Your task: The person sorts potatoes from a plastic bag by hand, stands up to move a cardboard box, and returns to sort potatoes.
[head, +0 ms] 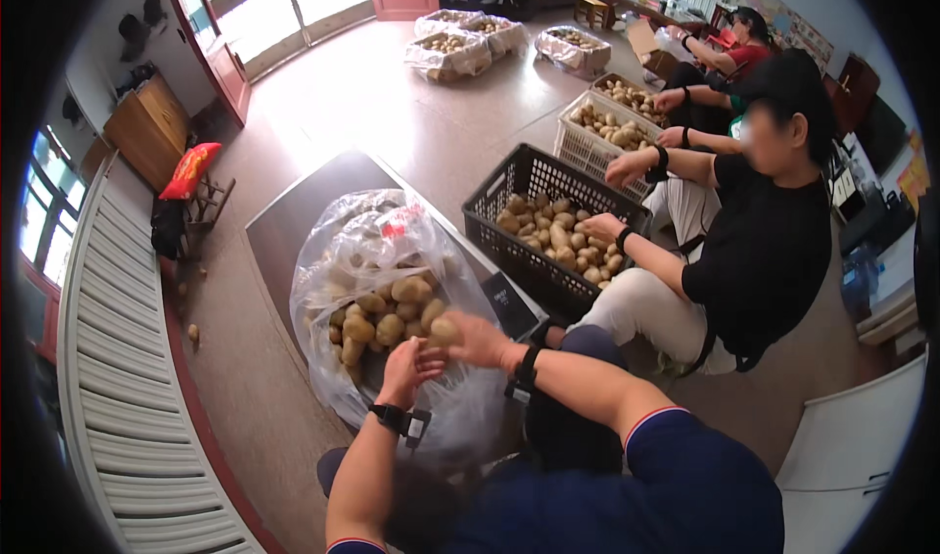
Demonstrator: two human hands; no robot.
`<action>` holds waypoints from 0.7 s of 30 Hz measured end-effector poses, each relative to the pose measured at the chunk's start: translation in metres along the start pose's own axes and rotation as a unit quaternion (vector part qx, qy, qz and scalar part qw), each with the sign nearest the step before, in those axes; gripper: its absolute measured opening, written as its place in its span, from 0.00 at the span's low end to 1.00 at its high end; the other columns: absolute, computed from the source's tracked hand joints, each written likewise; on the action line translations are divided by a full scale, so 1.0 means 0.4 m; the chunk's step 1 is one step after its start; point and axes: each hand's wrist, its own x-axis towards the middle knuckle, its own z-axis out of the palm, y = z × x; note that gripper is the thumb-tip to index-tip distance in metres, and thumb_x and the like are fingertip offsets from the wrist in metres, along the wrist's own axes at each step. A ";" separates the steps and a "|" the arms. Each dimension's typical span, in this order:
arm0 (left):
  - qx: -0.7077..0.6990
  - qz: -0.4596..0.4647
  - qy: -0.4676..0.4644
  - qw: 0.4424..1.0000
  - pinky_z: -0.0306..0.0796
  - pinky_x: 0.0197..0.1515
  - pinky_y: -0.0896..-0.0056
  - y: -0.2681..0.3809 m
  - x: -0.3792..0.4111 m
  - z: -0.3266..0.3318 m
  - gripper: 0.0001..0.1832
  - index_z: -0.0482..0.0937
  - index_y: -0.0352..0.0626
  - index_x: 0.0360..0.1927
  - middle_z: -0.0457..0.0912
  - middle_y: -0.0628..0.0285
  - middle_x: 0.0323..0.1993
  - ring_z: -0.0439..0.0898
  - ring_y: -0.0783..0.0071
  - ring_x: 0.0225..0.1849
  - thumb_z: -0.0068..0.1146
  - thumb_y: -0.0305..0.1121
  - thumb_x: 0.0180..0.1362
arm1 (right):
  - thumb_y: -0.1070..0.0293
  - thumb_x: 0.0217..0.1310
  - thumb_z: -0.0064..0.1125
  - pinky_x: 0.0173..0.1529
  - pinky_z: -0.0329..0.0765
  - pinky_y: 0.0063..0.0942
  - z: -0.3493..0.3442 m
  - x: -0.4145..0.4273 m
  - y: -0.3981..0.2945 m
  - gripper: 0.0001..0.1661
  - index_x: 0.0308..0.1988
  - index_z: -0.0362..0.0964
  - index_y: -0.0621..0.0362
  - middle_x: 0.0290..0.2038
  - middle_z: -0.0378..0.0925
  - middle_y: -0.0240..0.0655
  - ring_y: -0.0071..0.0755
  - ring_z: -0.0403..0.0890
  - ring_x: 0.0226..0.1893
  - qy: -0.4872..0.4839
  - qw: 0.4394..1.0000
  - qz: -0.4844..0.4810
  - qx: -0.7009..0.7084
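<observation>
A large clear plastic bag [345,238] lies open on a dark low board, its mouth turned towards me and potatoes [358,328] heaped inside. My right hand [474,340] holds one potato [444,331] at the right edge of the heap. Close beside it, at the near edge of the potatoes, is my left hand [413,367], palm inward with its fingers apart and no potato seen in it. Both wrists wear black bands with small devices.
A black plastic crate [507,257] of potatoes stands to the right, a co-worker's hands over it. Beyond are a white crate [569,143] and several bagged crates [448,58]. A small dark device [508,301] lies by the bag. A white radiator [139,378] runs along the left.
</observation>
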 end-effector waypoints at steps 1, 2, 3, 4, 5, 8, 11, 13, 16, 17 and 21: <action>0.000 0.002 0.030 1.000 0.80 0.37 0.66 -0.001 -0.002 -0.017 0.21 0.70 0.38 0.55 0.82 0.52 0.43 0.83 0.65 0.35 0.42 0.45 0.72 | 0.61 0.50 0.66 0.55 0.75 0.40 -0.011 0.023 -0.011 0.32 0.55 0.68 0.56 0.47 0.77 0.48 0.56 0.77 0.51 0.005 0.999 0.043 0.020; 0.007 0.004 0.046 0.999 0.80 0.37 0.66 -0.001 -0.008 -0.034 0.21 0.70 0.37 0.54 0.82 0.52 0.42 0.83 0.65 0.34 0.43 0.45 0.72 | 0.60 0.50 0.65 0.53 0.76 0.40 -0.023 0.029 -0.026 0.31 0.55 0.68 0.56 0.45 0.79 0.49 0.57 0.79 0.48 0.042 0.996 0.073 0.038; 0.014 0.007 0.058 0.998 0.80 0.37 0.66 -0.002 -0.009 -0.040 0.20 0.70 0.36 0.54 0.82 0.52 0.42 0.83 0.65 0.34 0.43 0.44 0.72 | 0.60 0.53 0.65 0.52 0.77 0.37 -0.045 0.042 -0.024 0.28 0.53 0.69 0.58 0.43 0.81 0.45 0.51 0.82 0.45 0.061 0.991 0.097 0.072; 0.015 0.004 0.047 0.999 0.80 0.37 0.66 -0.006 0.004 -0.027 0.20 0.70 0.36 0.54 0.82 0.52 0.42 0.83 0.65 0.34 0.43 0.44 0.72 | 0.60 0.53 0.66 0.51 0.78 0.36 -0.069 0.051 0.030 0.29 0.52 0.70 0.59 0.42 0.81 0.45 0.47 0.83 0.44 0.106 0.983 0.106 0.106; 0.020 0.006 0.040 0.999 0.80 0.37 0.67 -0.011 0.015 -0.011 0.20 0.71 0.36 0.53 0.82 0.53 0.41 0.82 0.65 0.34 0.44 0.44 0.72 | 0.59 0.53 0.67 0.50 0.78 0.35 -0.097 0.058 0.082 0.29 0.52 0.71 0.61 0.41 0.82 0.45 0.43 0.83 0.44 0.153 0.972 0.113 0.140; 0.025 0.016 0.061 0.998 0.80 0.36 0.67 -0.014 0.006 -0.063 0.19 0.72 0.36 0.52 0.82 0.54 0.40 0.82 0.66 0.33 0.44 0.43 0.71 | 0.63 0.58 0.64 0.18 0.62 0.20 -0.179 0.108 0.034 0.13 0.41 0.71 0.53 0.28 0.73 0.24 0.16 0.66 0.17 0.164 0.868 0.264 0.388; 0.020 0.025 0.064 0.997 0.80 0.34 0.69 -0.019 0.006 -0.079 0.17 0.73 0.37 0.50 0.82 0.57 0.38 0.82 0.68 0.31 0.46 0.41 0.71 | 0.55 0.60 0.64 0.18 0.65 0.22 -0.269 0.123 0.094 0.16 0.42 0.70 0.48 0.28 0.76 0.29 0.19 0.65 0.15 0.226 0.766 0.363 0.480; 0.033 0.018 0.062 0.997 0.80 0.34 0.66 -0.025 0.024 -0.057 0.14 0.73 0.39 0.48 0.81 0.57 0.36 0.82 0.66 0.31 0.47 0.40 0.70 | 0.45 0.61 0.61 0.18 0.65 0.24 -0.340 0.100 0.221 0.21 0.43 0.69 0.47 0.29 0.77 0.33 0.22 0.65 0.14 0.242 0.747 0.420 0.455; 0.049 0.027 0.068 0.996 0.79 0.32 0.68 -0.036 0.033 -0.068 0.14 0.73 0.39 0.48 0.80 0.58 0.37 0.82 0.67 0.30 0.49 0.39 0.69 | 0.39 0.61 0.57 0.17 0.65 0.27 -0.395 0.059 0.351 0.23 0.40 0.68 0.46 0.24 0.73 0.31 0.24 0.64 0.13 0.267 0.702 0.472 0.462; 0.064 0.031 0.066 0.995 0.79 0.32 0.68 -0.043 0.049 -0.052 0.14 0.73 0.38 0.48 0.80 0.58 0.37 0.82 0.68 0.30 0.49 0.39 0.69 | 0.37 0.61 0.56 0.17 0.66 0.28 -0.431 0.030 0.412 0.24 0.39 0.67 0.46 0.23 0.71 0.31 0.24 0.64 0.13 0.277 0.677 0.483 0.481; 0.204 0.105 0.144 0.963 0.77 0.27 0.72 -0.069 0.040 -0.106 0.14 0.76 0.37 0.49 0.80 0.59 0.37 0.81 0.73 0.27 0.53 0.34 0.64 | 0.35 0.59 0.58 0.20 0.67 0.30 -0.377 0.039 0.463 0.28 0.44 0.65 0.45 0.27 0.70 0.35 0.32 0.69 0.18 0.311 0.609 0.502 0.530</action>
